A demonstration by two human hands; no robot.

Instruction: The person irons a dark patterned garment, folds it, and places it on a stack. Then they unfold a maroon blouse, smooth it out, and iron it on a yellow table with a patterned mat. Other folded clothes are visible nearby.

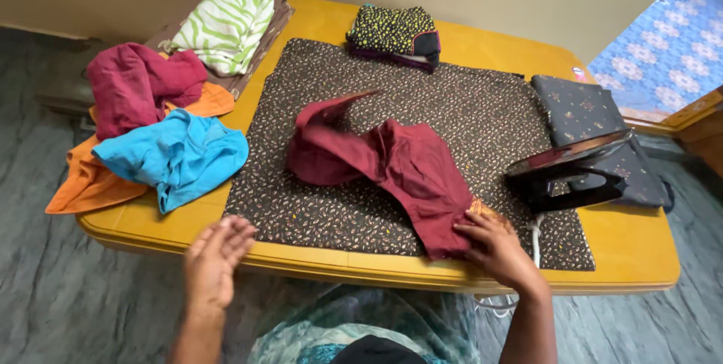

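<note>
The right hand point(497, 247) presses flat, fingers spread, on the lower corner of a maroon garment point(392, 164), pinning rather than gripping it. The garment lies crumpled at the middle of a dark patterned cloth point(482, 111) spread over the yellow surface point(633, 247). The left hand point(215, 258) hovers released, palm open, at 7 o'clock from the garment, over the near edge of the surface and touching nothing. A black iron point(572, 172) stands at 3 o'clock, just beside the right hand. At 9 o'clock lies a heap of blue cloth point(177, 154), orange cloth point(90, 183) and red cloth point(139, 85). Folded spotted clothes point(392, 32) sit at 12 o'clock.
</note>
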